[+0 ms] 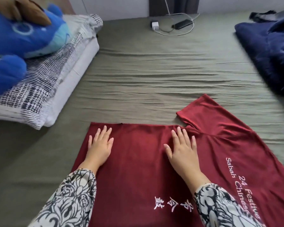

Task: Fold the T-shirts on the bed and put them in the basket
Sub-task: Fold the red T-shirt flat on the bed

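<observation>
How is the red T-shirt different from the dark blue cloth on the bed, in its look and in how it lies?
The red T-shirt lies spread flat near the person, under both hands; the dark blue cloth lies bunched at the far right, untouched. The red T-shirt bears white print; no print shows on the dark blue cloth. One side of the red T-shirt is already folded in; the dark blue cloth shows no neat fold. Both rest on the grey-green sheet.

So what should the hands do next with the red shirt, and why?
Probably the right hand should fold the sleeve that sticks out on the right inward over the dark red cotton T-shirt. Both hands, the left hand too, lie flat on the shirt, whose left side looks already folded to a straight edge.
</observation>
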